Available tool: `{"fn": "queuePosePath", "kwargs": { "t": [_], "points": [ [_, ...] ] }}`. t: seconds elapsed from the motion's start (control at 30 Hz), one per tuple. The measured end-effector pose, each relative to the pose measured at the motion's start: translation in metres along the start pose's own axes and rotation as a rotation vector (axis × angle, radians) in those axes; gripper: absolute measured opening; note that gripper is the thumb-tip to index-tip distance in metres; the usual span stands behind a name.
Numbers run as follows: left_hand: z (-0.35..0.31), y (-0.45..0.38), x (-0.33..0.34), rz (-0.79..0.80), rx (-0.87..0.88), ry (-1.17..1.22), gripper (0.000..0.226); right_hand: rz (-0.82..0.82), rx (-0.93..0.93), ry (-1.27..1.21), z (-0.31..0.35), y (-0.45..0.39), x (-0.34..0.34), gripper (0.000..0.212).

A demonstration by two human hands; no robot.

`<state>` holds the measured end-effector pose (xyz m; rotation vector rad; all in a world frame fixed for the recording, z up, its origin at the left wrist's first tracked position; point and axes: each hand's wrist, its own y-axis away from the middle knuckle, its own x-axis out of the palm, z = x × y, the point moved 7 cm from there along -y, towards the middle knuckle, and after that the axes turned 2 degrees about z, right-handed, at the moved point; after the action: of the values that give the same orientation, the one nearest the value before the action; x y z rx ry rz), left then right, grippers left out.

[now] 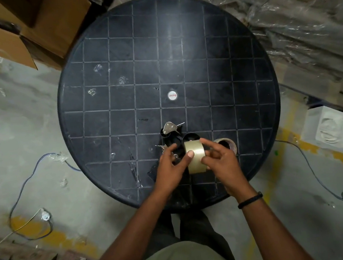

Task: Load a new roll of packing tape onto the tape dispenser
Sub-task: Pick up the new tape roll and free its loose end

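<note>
A roll of tan packing tape (pixel 195 159) stands on edge above the near part of the round black table (pixel 234 70). My left hand (pixel 170 168) holds it from the left, thumb pressed on its outer face. My right hand (pixel 220 160) grips it from the right, fingers curled over its top and side. The black tape dispenser (pixel 172 136) lies just beyond and under the roll, its metal plate (pixel 169 128) pointing away from me; its handle is hidden by my hands. A second, thinner tape roll (pixel 227 144) lies flat to the right of my right hand.
Open cardboard boxes (pixel 18 33) stand at the far left. Plastic-wrapped stacks (pixel 292 21) fill the far right. Cables (pixel 24 187) run over the concrete floor on both sides. Bits of clear tape scrap (pixel 133 167) stick to the table near my left hand.
</note>
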<state>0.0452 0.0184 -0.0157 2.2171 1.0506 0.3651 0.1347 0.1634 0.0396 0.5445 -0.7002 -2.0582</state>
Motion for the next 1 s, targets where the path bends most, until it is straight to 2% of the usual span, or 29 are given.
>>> {"fn": "queuePosePath", "kwargs": {
  "t": [0.07, 0.13, 0.2, 0.3, 0.4, 0.47, 0.6, 0.77, 0.87, 1.0],
  "points": [
    [0.000, 0.004, 0.013, 0.158, 0.011, 0.052, 0.055, 0.000, 0.000, 0.014, 0.000, 0.001, 0.001, 0.056],
    [-0.003, 0.009, 0.014, 0.149, 0.076, -0.090, 0.047, -0.030, -0.029, 0.116, 0.000, 0.000, -0.001, 0.050],
    [-0.003, 0.008, 0.010, 0.109, 0.091, -0.189, 0.052, -0.072, -0.091, 0.267, 0.005, -0.001, -0.004, 0.042],
    [-0.012, 0.006, 0.002, 0.077, 0.164, -0.426, 0.051, -0.104, -0.292, 0.692, 0.022, 0.002, -0.004, 0.031],
    [-0.034, 0.008, 0.002, 0.077, 0.340, -0.718, 0.029, -0.070, -0.474, 0.958, 0.035, 0.006, 0.005, 0.019],
    [-0.042, 0.009, 0.004, 0.113, 0.384, -0.780, 0.015, -0.053, -0.557, 1.035, 0.037, 0.007, 0.010, 0.014],
    [-0.040, 0.006, 0.004, 0.205, 0.339, -0.732, 0.032, -0.017, -0.559, 0.969, 0.036, 0.002, 0.002, 0.012],
    [-0.038, 0.012, 0.004, 0.190, 0.322, -0.603, 0.043, 0.059, -0.596, 0.938, 0.036, -0.001, -0.002, 0.008],
    [-0.042, 0.011, 0.003, 0.163, 0.326, -0.580, 0.047, 0.023, -0.589, 0.866, 0.032, -0.002, -0.004, 0.007],
    [-0.051, 0.011, 0.002, 0.119, 0.351, -0.562, 0.042, -0.050, -0.590, 0.713, 0.036, -0.001, -0.011, 0.016]
  ]
}}
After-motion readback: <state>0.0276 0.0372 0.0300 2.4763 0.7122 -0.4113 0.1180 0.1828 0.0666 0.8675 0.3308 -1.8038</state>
